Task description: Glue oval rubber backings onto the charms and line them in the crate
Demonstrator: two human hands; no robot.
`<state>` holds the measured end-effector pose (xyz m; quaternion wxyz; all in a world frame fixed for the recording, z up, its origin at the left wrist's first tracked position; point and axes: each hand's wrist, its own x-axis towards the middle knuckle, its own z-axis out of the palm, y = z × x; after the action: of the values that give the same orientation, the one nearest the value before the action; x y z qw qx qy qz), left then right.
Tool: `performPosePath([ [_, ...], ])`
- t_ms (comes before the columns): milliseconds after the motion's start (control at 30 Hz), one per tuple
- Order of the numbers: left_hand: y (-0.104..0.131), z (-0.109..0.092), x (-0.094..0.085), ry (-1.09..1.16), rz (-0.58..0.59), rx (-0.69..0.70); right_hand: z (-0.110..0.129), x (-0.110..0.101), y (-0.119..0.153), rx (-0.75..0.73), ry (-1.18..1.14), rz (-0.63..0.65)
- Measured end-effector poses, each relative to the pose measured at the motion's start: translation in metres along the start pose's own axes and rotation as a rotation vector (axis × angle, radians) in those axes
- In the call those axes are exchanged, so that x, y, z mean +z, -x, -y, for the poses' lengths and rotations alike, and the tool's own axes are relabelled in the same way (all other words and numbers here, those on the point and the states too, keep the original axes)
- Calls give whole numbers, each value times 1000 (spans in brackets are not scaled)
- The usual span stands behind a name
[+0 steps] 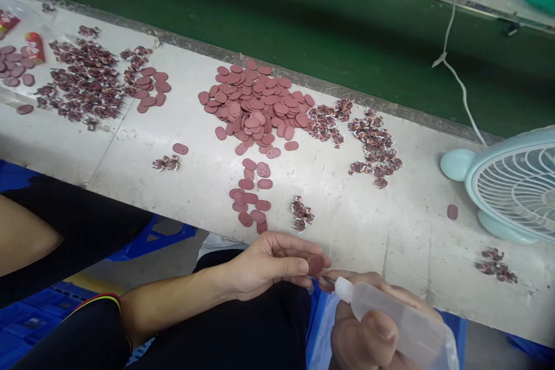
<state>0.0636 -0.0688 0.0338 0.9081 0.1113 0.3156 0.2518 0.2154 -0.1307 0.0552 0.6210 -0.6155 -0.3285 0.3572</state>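
Observation:
Between the thumb and fingers of my left hand (271, 263) is a reddish-brown oval disc (315, 265). My right hand (368, 332) is wrapped round a translucent squeeze bottle (396, 315) with a white cap and a thin dark nozzle. The nozzle tip is close beside the disc; whether they touch I cannot tell. Just beyond my left hand, loose oval discs (250, 198) lie in a short column on the table. Near them is a small cluster of dark brown figures (301, 214) with white parts.
A large heap of oval discs (255, 104) covers the table's middle, with more figures (375, 147) to its right. A pale blue fan (515, 179) stands at the right. Further figures (87, 81) are piled at the left, near another person's arm (26, 237). Behind the table runs a green strip (217, 17).

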Motion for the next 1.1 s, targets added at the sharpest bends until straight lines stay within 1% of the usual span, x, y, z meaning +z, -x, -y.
performPosePath([
  [67,0,-1,-1,7,11,9,3,-10,-13,102,-156,-84],
  [100,0,-1,-1,10,14,16,4,-17,-22,192,-236,-88],
  [167,1,-2,-3,15,13,34,3,-32,-39,378,-326,-23],
  [233,2,-3,-6,20,7,47,-2,-43,-53,437,-316,31],
  [267,3,-4,-8,21,-1,52,-5,-45,-57,416,-266,66],
  [333,5,-7,-12,21,-28,68,-11,-41,-59,328,-98,131],
  [467,10,-17,-23,-9,-87,115,-20,-23,-54,189,171,218],
  [567,14,-24,-29,-25,-127,143,-24,-12,-51,133,291,255],
  [667,17,-27,-30,-29,-147,159,-30,0,-53,72,547,345],
  [767,19,-27,-28,-34,-149,159,-37,14,-60,55,797,422],
  [833,20,-26,-28,-33,-150,152,-40,20,-65,80,826,419],
  [900,21,-25,-28,-32,-151,150,-40,20,-71,95,848,416],
  [1033,20,-24,-30,-25,-142,147,-34,6,-80,129,868,411],
  [1100,18,-24,-29,-23,-137,145,-28,-3,-79,145,869,365],
])
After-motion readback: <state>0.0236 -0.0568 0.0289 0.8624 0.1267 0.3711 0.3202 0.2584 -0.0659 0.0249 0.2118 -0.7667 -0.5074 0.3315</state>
